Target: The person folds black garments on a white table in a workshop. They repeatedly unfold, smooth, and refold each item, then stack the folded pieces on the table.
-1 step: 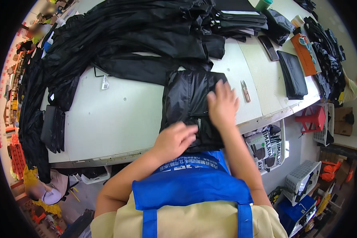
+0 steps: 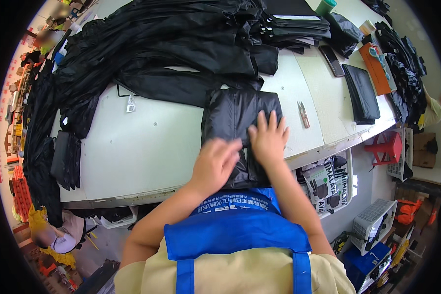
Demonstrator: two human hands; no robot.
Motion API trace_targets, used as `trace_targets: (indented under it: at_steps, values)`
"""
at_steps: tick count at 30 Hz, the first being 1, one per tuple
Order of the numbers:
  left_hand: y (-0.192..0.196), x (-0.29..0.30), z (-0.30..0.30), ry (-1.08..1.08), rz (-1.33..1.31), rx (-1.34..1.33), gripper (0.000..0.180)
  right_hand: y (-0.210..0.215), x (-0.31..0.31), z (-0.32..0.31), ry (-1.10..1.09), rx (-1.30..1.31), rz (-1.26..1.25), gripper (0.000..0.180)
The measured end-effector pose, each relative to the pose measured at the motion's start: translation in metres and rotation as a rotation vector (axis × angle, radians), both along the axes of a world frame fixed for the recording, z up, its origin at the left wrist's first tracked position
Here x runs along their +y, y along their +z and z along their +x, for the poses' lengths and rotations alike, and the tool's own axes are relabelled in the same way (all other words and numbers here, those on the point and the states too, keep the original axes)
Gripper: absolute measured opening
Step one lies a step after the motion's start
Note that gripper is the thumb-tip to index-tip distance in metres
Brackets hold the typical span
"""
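A folded glossy black garment [image 2: 224, 110] lies at the front edge of the table before me. My right hand [image 2: 269, 139] rests flat on its right half with the fingers spread. Over the left side of the garment is my left hand [image 2: 214, 166], its fingers loosely bent, slightly blurred and partly apart, with nothing seen between them. A small pale patch shows on the garment between my hands. Thread snips [image 2: 303, 115] lie on the table just right of the garment.
A big heap of black garments [image 2: 156, 44] covers the far left of the table. Folded black pieces [image 2: 298, 32], a phone [image 2: 331, 61], a black packet [image 2: 361, 93] and an orange box [image 2: 375, 68] lie at the right. Below stand a red stool [image 2: 384, 148] and a white crate [image 2: 374, 218].
My right hand has slid nearer to me and slightly left, and now lies flat on the garment. My left hand has shifted a little, its fingers reaching higher.
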State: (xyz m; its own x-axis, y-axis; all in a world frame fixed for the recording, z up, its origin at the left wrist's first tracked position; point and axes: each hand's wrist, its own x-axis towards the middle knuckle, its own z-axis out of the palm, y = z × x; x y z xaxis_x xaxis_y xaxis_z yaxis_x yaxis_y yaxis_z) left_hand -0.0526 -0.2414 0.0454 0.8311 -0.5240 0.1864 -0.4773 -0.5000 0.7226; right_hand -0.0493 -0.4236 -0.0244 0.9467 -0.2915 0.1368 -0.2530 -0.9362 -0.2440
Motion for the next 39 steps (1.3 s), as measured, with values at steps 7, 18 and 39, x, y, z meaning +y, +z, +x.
trace_targets:
  at_steps: [7,18,39]
  values:
    - [-0.132,0.005,0.001,0.689,0.090,-0.014,0.050,-0.035,-0.008,-0.034,-0.458,0.114,0.539,0.082]
    - [-0.080,0.045,0.048,0.222,-0.799,1.436,0.043,0.006,-0.068,0.003,-0.111,0.499,1.863,0.084]
    - [-0.112,0.021,-0.076,0.485,-0.987,1.862,0.033,0.091,0.055,0.000,0.517,0.445,0.034,0.054]
